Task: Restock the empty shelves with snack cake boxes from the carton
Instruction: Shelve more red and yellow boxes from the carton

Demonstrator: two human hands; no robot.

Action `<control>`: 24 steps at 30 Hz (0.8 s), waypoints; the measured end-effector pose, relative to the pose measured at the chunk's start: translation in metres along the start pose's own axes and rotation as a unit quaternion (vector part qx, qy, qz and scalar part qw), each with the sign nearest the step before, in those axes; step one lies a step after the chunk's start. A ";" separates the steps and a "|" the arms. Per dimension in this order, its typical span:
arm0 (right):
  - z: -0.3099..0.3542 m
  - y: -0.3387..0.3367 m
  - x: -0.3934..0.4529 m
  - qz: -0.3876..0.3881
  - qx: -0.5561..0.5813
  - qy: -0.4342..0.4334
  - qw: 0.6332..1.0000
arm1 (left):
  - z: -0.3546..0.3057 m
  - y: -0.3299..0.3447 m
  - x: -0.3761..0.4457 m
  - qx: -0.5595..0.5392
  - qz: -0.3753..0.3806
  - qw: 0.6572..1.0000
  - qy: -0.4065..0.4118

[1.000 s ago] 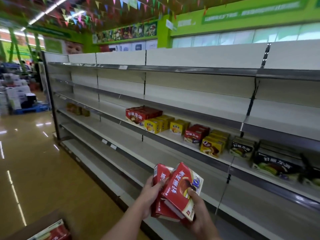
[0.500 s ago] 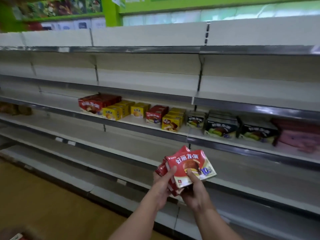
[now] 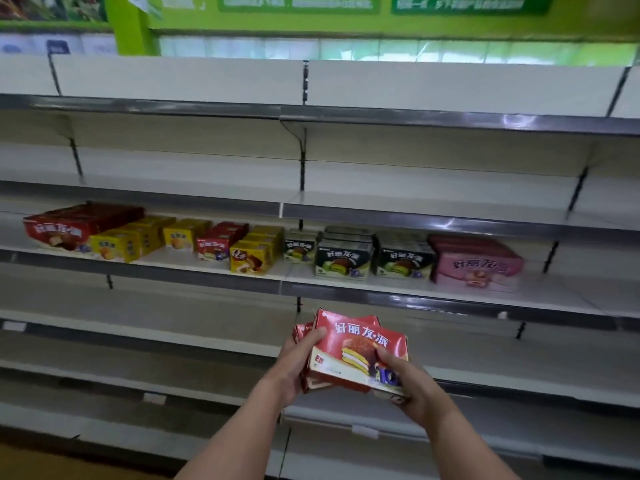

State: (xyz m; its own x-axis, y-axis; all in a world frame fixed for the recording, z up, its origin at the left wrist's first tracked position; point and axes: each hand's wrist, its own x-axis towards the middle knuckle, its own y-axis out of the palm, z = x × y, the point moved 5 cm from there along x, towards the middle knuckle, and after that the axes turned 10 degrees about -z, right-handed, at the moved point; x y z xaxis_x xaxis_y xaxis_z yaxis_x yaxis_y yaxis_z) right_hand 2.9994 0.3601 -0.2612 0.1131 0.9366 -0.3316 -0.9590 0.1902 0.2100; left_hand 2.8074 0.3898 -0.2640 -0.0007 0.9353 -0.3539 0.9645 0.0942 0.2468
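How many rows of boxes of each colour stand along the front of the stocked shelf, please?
Red rows: 2
Yellow rows: 3
Dark green rows: 3
Pink rows: 1
Total: 9 rows

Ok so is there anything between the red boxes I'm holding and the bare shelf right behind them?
Nothing visible. The left hand and right hand hold the red boxes in front of the bare shelf, below the stocked shelf. No products or other things sit on the stretch behind them.
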 end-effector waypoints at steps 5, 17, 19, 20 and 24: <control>0.017 -0.067 -0.001 -0.032 -0.001 -0.014 0.999 | 0.019 0.067 0.008 0.025 0.029 0.999 0.011; 0.026 -0.194 0.008 -0.091 0.079 0.019 0.993 | 0.057 0.161 0.025 0.032 -0.062 0.997 0.023; 0.028 -0.205 0.005 -0.065 0.083 0.029 0.994 | 0.057 0.173 0.033 0.052 -0.063 0.996 0.031; 0.031 -0.209 0.003 -0.053 0.080 0.033 0.995 | 0.056 0.179 0.035 0.064 -0.062 0.995 0.036; 0.043 -0.222 0.004 -0.014 0.028 0.036 0.999 | 0.047 0.203 0.046 0.083 -0.045 0.995 0.043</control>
State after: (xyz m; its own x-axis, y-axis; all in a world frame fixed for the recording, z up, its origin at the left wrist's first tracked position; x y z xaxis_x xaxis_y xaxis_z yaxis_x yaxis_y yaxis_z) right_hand 3.2240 0.3345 -0.2698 0.1177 0.9075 -0.4033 -0.9393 0.2335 0.2513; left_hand 3.0158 0.4354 -0.2727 -0.1047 0.9521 -0.2872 0.9898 0.1279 0.0629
